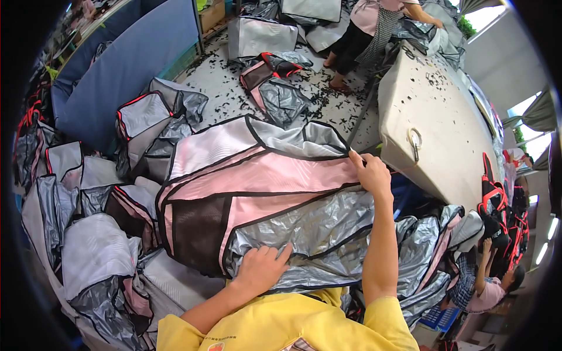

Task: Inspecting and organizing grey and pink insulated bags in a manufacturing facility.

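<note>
A large sewn bag (281, 174) of pink cloth with black-bound edges lies spread before me, with a dark mesh panel (201, 227) and crinkled silver lining (328, 225). At its far right end, my right hand (373, 172) is closed on the black-edged rim, thumb and fingers pinching it. My left hand (261, 269) rests palm down on the silver lining near my body. Its thumb side is spread from the bent fingers, and nothing shows in its grasp. The palm and fingertip undersides are hidden.
More silver, white and pink bags (99, 251) heap up at my left. A pale worktable (436, 117) with a tape roll (414, 138) stands at right. Black scraps litter the floor (219, 93). One person (374, 29) stands beyond, another (489, 286) at lower right. A blue partition (129, 70) runs far left.
</note>
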Demonstrator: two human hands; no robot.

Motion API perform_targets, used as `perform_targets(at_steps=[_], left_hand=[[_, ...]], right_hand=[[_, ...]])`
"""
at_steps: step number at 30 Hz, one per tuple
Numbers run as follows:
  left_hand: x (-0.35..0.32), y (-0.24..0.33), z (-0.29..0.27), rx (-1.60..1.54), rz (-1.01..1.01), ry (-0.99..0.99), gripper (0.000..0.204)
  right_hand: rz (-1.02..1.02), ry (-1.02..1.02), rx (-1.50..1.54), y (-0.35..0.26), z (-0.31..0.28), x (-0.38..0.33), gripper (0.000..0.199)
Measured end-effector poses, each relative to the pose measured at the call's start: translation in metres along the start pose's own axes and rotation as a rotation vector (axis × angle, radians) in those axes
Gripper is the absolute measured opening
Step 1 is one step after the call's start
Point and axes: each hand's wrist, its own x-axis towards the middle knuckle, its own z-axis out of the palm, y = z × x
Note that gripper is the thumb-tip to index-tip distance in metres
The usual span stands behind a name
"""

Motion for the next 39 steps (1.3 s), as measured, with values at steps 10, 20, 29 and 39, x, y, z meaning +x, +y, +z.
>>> perform_targets(at_steps=[10, 20, 29, 39], left_hand=[[0.074, -0.190, -0.058, 0.562, -0.320, 0.383, 0.040], [0.061, -0.131, -0.224, 0.188, -0.253, 0.827, 0.033], [-0.041, -0.064, -0.180, 0.510, -0.318, 0.584, 0.043], [-0.098, -0.086, -0.020, 0.274, -0.635, -0.195, 0.044]], right_hand=[[-0.371, 0.139, 0.102, 0.006, 0.005, -0.046, 0.038], [-0.375, 0.582, 0.583, -0.032, -0.137, -0.053, 0.029], [-0.607, 0.385, 0.663, 0.042, -0.031, -0.109, 0.019], [-0.380, 0.091, 0.621, 0.089, 0.118, -0.192, 0.023]])
